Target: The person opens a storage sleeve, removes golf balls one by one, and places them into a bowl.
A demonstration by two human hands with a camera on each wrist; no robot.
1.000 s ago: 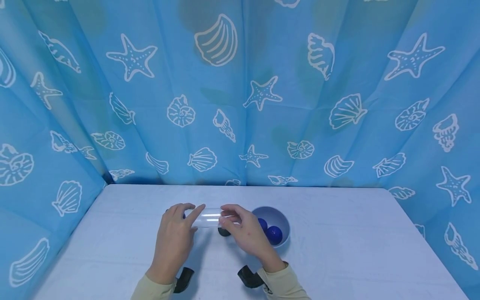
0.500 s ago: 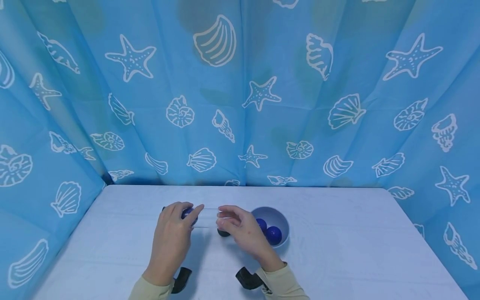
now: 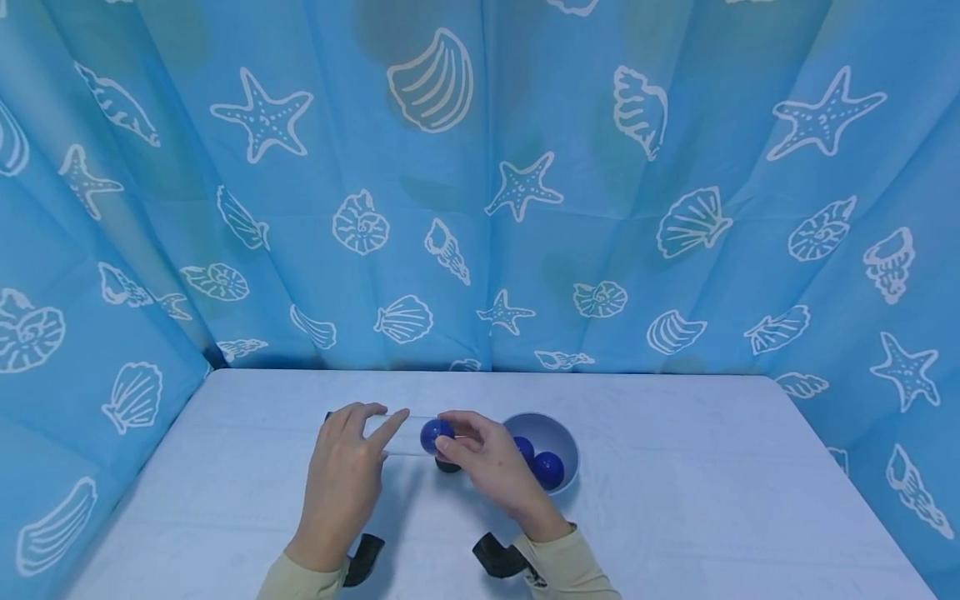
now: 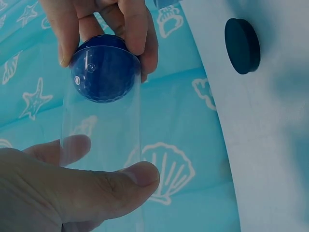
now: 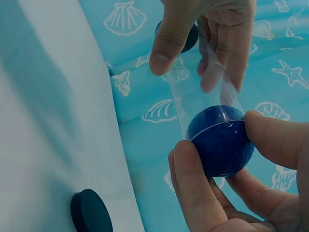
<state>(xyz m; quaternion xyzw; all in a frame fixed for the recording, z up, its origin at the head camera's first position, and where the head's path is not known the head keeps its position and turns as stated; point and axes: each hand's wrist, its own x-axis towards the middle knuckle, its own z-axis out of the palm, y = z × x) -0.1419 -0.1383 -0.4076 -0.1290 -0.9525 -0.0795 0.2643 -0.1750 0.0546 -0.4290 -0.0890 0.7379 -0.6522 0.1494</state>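
A clear plastic tube (image 3: pixel 408 435) lies level above the table, held between both hands. My left hand (image 3: pixel 375 427) grips its left part between thumb (image 4: pixel 120 181) and fingers. My right hand (image 3: pixel 459 435) pinches its right end. A blue ball (image 3: pixel 433 433) sits inside that right end, ringed by the right fingers (image 5: pixel 193 183) in the right wrist view, where the tube (image 5: pixel 207 92) runs away toward the left hand. The left wrist view shows the ball (image 4: pixel 103 67) at the far end of the tube (image 4: pixel 101 140). A dark cap (image 5: pixel 190 38) shows at the tube's left end.
A loose black cap (image 3: pixel 447 466) lies on the white table (image 3: pixel 675 500) under the right hand. A grey-blue bowl (image 3: pixel 562 429) just right of it holds two blue balls (image 3: pixel 547 469). Blue seashell curtains (image 3: pixel 480 208) close in the back and both sides.
The blue ball has rolled through the tube from the left end, by the left hand, to the right end. Both hands have stayed almost in place.
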